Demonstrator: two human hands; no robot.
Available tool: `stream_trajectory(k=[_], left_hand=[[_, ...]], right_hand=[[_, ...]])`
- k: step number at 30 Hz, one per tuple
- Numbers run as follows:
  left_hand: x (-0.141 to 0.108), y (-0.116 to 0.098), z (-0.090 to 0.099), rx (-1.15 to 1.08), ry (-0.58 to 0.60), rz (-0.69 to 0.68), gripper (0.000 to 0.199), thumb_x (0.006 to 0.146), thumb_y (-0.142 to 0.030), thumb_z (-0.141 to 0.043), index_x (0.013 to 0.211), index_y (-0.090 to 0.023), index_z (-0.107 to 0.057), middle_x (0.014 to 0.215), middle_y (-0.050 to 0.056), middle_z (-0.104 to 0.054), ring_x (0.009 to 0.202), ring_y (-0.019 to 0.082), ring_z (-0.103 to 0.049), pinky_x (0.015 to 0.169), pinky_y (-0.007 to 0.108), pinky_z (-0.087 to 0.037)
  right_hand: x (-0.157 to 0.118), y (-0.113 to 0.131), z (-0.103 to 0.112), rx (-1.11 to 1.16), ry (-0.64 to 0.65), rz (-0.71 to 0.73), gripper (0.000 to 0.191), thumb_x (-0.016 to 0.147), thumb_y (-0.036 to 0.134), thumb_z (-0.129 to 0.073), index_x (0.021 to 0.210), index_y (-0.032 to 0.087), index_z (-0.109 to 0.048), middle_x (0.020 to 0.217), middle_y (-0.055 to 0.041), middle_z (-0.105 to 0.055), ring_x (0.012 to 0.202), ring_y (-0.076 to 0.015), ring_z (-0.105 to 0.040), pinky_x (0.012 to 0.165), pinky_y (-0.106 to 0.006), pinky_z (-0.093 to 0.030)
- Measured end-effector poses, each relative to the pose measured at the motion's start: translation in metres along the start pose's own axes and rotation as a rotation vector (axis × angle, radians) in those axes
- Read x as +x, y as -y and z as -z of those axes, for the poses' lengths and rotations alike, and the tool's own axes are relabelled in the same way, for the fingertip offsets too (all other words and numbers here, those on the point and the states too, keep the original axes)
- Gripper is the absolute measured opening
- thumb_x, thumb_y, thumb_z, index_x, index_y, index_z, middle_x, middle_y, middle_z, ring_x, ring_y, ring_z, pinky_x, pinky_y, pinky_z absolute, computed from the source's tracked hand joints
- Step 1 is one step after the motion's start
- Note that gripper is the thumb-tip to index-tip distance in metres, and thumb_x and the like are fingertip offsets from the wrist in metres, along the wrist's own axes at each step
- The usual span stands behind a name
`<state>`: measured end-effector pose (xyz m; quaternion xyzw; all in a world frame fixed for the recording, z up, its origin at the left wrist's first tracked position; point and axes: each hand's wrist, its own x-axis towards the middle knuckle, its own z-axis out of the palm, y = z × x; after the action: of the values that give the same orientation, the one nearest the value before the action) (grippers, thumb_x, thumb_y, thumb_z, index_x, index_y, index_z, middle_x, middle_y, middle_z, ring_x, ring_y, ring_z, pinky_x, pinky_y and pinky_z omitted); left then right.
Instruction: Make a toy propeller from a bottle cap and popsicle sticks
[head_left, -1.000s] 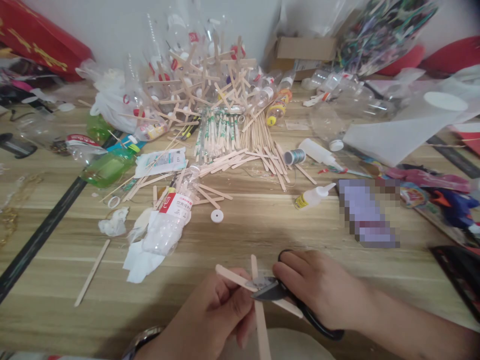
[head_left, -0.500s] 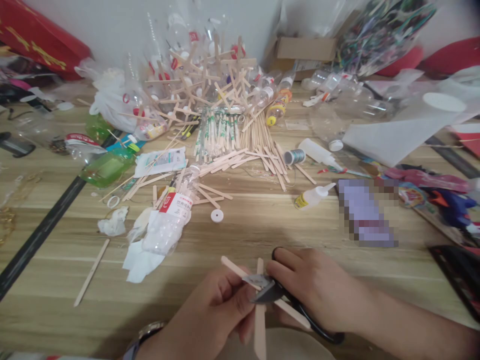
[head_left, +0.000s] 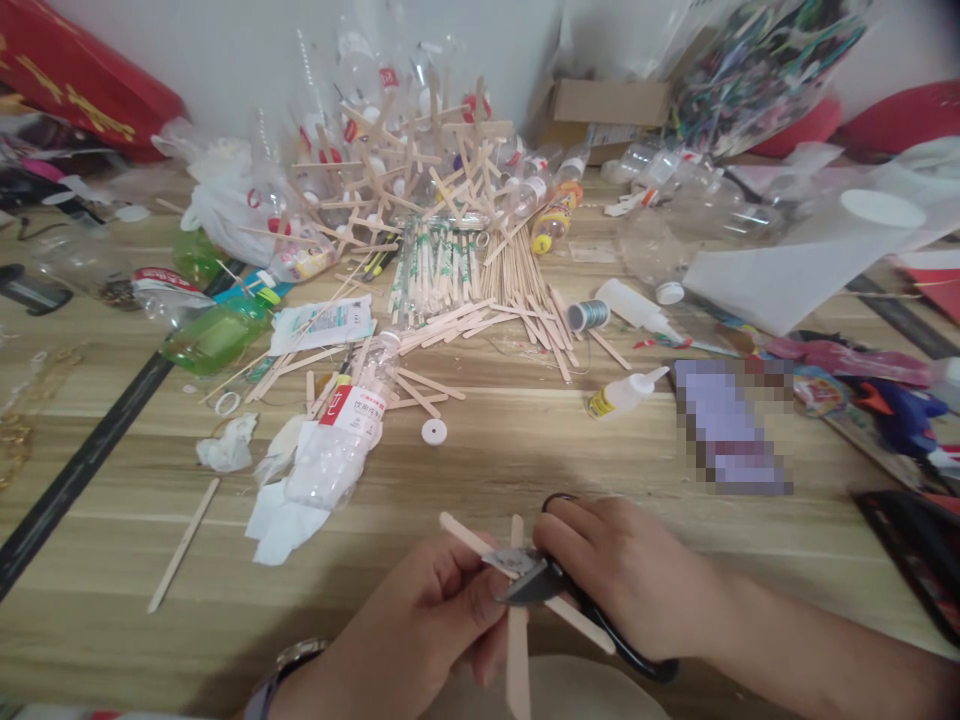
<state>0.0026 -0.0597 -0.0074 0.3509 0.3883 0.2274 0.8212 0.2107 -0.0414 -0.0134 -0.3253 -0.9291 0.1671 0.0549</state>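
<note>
Crossed wooden sticks (head_left: pixel 517 655) are pinched at their crossing by my left hand (head_left: pixel 442 610), low in the middle of the view. My right hand (head_left: pixel 622 570) grips black-handled scissors (head_left: pixel 531 582). Their blades are parted and lie over the crossing, close to my left thumb. One stick points up left, another runs down right beneath the scissors. What exactly sits between the blades is too small to tell.
A water bottle (head_left: pixel 349 430) lies on paper left of centre, with a white disc (head_left: pixel 434 432) beside it. A glue bottle (head_left: pixel 622 393) and thread spool (head_left: pixel 589 314) lie right. Sticks and bottles pile up behind. One loose stick (head_left: pixel 184 545) lies left.
The scissors and my right hand have shifted very slightly left. The hold of both hands looks the same.
</note>
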Motion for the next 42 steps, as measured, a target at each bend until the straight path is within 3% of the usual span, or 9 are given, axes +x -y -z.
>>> stream_trajectory(k=[13, 18, 21, 25, 30, 33, 36, 39, 42], left_hand=[[0.001, -0.001, 0.002, -0.034, 0.0, -0.024, 0.047, 0.077, -0.062, -0.067, 0.066, -0.018, -0.055, 0.052, -0.006, -0.046, 0.049, 0.008, -0.033, 0.049, 0.024, -0.021], [-0.003, -0.008, 0.005, -0.025, 0.006, 0.016, 0.048, 0.078, -0.063, -0.065, 0.064, -0.019, -0.049, 0.047, -0.009, -0.04, 0.044, 0.007, -0.025, 0.045, 0.024, -0.016], [-0.005, -0.012, 0.005, 0.0, -0.035, 0.077, 0.044, 0.074, -0.06, -0.069, 0.068, -0.019, -0.051, 0.046, -0.009, -0.043, 0.043, 0.006, -0.026, 0.045, 0.024, -0.015], [-0.003, -0.014, 0.004, 0.004, -0.084, 0.119, 0.039, 0.072, -0.054, -0.07, 0.073, -0.018, -0.055, 0.05, -0.009, -0.045, 0.044, 0.006, -0.028, 0.045, 0.023, -0.017], [-0.003, -0.011, 0.004, 0.023, -0.057, 0.108, 0.036, 0.075, -0.052, -0.068, 0.071, -0.019, -0.054, 0.047, -0.009, -0.045, 0.043, 0.006, -0.029, 0.045, 0.022, -0.019], [-0.004, -0.009, 0.004, 0.002, -0.044, 0.103, 0.041, 0.075, -0.056, -0.07, 0.072, -0.018, -0.056, 0.048, -0.009, -0.046, 0.043, 0.005, -0.03, 0.044, 0.022, -0.019], [-0.005, -0.009, 0.002, -0.049, -0.004, 0.096, 0.045, 0.073, -0.061, -0.071, 0.073, -0.019, -0.056, 0.05, -0.009, -0.047, 0.041, 0.005, -0.03, 0.042, 0.021, -0.019], [-0.006, -0.009, 0.001, -0.084, 0.045, 0.093, 0.045, 0.073, -0.062, -0.071, 0.075, -0.019, -0.056, 0.05, -0.009, -0.049, 0.04, 0.004, -0.031, 0.04, 0.02, -0.018], [-0.006, -0.006, 0.002, -0.063, 0.076, 0.103, 0.04, 0.077, -0.058, -0.07, 0.079, -0.02, -0.059, 0.051, -0.009, -0.051, 0.041, 0.004, -0.033, 0.042, 0.019, -0.019]], right_hand=[[-0.002, -0.005, 0.006, -0.001, -0.085, 0.004, 0.019, 0.093, 0.02, -0.041, 0.077, 0.02, -0.051, 0.065, -0.002, -0.06, 0.049, -0.0147, -0.051, 0.047, -0.027, -0.029], [-0.016, -0.029, 0.002, -0.079, -0.291, -0.335, 0.032, 0.097, 0.046, -0.043, 0.092, 0.017, -0.055, 0.058, 0.0005, -0.059, 0.042, -0.0143, -0.054, 0.043, -0.025, -0.033], [-0.025, -0.044, -0.006, -0.134, -0.236, -0.55, 0.031, 0.093, 0.047, -0.048, 0.101, 0.019, -0.054, 0.058, -0.0006, -0.062, 0.045, -0.0198, -0.061, 0.043, -0.026, -0.036], [-0.032, -0.06, -0.015, -0.077, -0.113, -0.654, 0.031, 0.086, 0.043, -0.056, 0.104, 0.018, -0.054, 0.068, -0.0043, -0.068, 0.057, -0.025, -0.068, 0.047, -0.029, -0.045], [-0.041, -0.074, -0.023, -0.031, -0.071, -0.615, 0.04, 0.084, 0.024, -0.053, 0.123, 0.015, -0.053, 0.107, -0.0146, -0.068, 0.093, -0.0273, -0.07, 0.077, -0.038, -0.055], [-0.043, -0.071, -0.02, -0.158, -0.069, -0.617, 0.042, 0.085, 0.025, -0.055, 0.126, 0.016, -0.056, 0.102, -0.0143, -0.068, 0.091, -0.0309, -0.069, 0.075, -0.044, -0.057], [-0.038, -0.051, -0.008, -0.234, -0.186, -0.508, 0.027, 0.089, 0.028, -0.055, 0.112, 0.018, -0.065, 0.1, -0.0135, -0.068, 0.09, -0.0327, -0.067, 0.075, -0.049, -0.056], [-0.025, -0.019, 0.007, 0.035, -0.393, -0.25, 0.025, 0.097, 0.025, -0.046, 0.115, 0.021, -0.062, 0.108, -0.0106, -0.068, 0.101, -0.0229, -0.065, 0.083, -0.036, -0.056], [-0.011, 0.011, 0.016, 0.269, -0.416, -0.084, 0.023, 0.097, 0.023, -0.05, 0.119, 0.022, -0.059, 0.112, -0.0086, -0.068, 0.105, -0.0177, -0.063, 0.086, -0.028, -0.053]])
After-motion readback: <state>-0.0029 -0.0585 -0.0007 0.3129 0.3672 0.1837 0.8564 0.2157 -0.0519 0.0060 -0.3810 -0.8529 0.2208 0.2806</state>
